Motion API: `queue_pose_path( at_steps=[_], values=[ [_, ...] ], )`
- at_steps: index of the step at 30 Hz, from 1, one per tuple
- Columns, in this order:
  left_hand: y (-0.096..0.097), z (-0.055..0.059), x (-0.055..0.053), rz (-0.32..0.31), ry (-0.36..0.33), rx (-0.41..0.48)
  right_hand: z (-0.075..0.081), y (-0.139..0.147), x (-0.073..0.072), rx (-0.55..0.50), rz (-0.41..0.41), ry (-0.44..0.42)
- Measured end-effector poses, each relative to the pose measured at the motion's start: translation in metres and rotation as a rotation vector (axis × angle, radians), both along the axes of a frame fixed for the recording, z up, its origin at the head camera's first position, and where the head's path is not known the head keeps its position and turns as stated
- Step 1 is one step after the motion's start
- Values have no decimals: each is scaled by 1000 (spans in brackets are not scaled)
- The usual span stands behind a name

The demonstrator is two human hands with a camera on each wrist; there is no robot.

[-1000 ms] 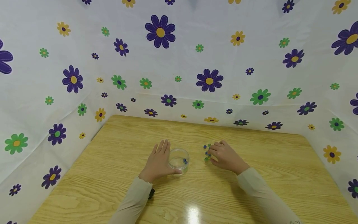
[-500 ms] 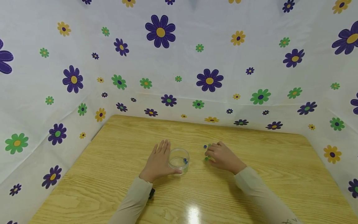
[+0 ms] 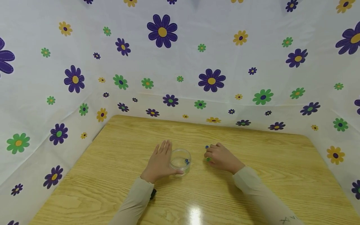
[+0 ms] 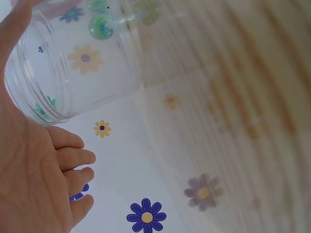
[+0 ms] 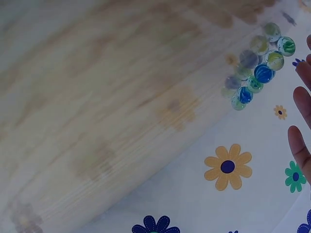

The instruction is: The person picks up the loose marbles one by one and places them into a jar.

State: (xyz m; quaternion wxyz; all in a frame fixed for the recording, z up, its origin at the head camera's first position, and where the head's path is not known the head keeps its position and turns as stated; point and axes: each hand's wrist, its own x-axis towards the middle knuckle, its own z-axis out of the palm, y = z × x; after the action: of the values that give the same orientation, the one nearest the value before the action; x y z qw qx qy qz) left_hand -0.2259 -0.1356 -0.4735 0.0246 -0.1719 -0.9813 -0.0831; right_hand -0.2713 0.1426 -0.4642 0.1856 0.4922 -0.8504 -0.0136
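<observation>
A clear round jar point(image 3: 185, 170) stands on the table with a few marbles point(image 3: 187, 161) at its right side; they look blue in the head view. Against the jar's left side rests my left hand point(image 3: 158, 164), fingers straight and thumb along the near wall. In the left wrist view a green marble point(image 4: 101, 26) shows through the jar's wall. My right hand point(image 3: 222, 158) is bent down over loose glass marbles point(image 5: 263, 74), mostly hiding them in the head view. In the right wrist view its fingertips point(image 5: 301, 99) are apart, with blue and green marbles beside them.
The wooden table point(image 3: 118, 143) has a glossy top that mirrors the marbles. A white sheet point(image 3: 180, 62) printed with flowers hangs along its back and sides. A dark band point(image 3: 153, 194) sits at the left wrist.
My right hand has shifted a little left over the loose marbles and now covers more of them. The left hand and the jar stay in place.
</observation>
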Motion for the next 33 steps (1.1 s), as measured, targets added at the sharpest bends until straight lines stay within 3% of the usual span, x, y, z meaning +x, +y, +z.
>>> queue_pose_path(
  at_steps=[18,33],
  values=[
    [1,1,0,3,-11,23,-3,-4,-3,46,-28,-40],
    [0,-1,1,3,-1,14,1,-5,-3,41,1,-57]
  ],
)
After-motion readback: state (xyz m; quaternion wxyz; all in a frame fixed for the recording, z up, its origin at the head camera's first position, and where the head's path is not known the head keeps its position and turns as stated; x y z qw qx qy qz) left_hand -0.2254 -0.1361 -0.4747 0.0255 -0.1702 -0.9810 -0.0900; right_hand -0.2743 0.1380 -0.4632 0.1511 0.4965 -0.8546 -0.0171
